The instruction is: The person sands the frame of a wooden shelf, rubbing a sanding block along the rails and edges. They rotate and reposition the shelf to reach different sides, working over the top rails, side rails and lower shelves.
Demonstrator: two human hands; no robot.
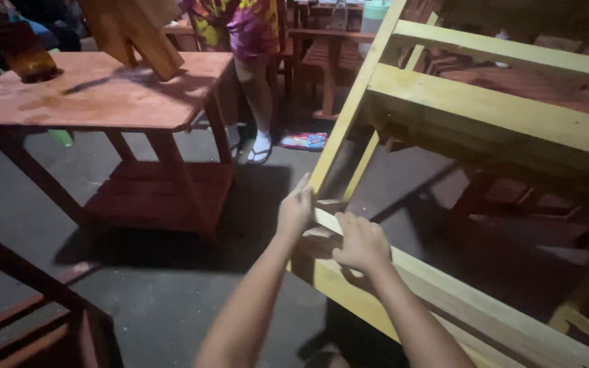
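Observation:
A pale unpainted wooden frame (pixel 485 102), tilted on its side, fills the right half of the head view. My left hand (pixel 295 208) grips the corner where an upright post meets the lower rail. My right hand (pixel 361 242) lies on top of that lower rail (pixel 458 293), fingers curled over it, just right of the left hand. Both forearms reach up from the bottom edge.
A red-brown wooden table (pixel 97 95) with a lower shelf stands at the left; a wooden piece leans on its top. A person in patterned clothes stands behind it, legs and sandals (pixel 257 153) showing. More reddish furniture sits at the lower left (pixel 28 307) and far right. The floor is dark grey.

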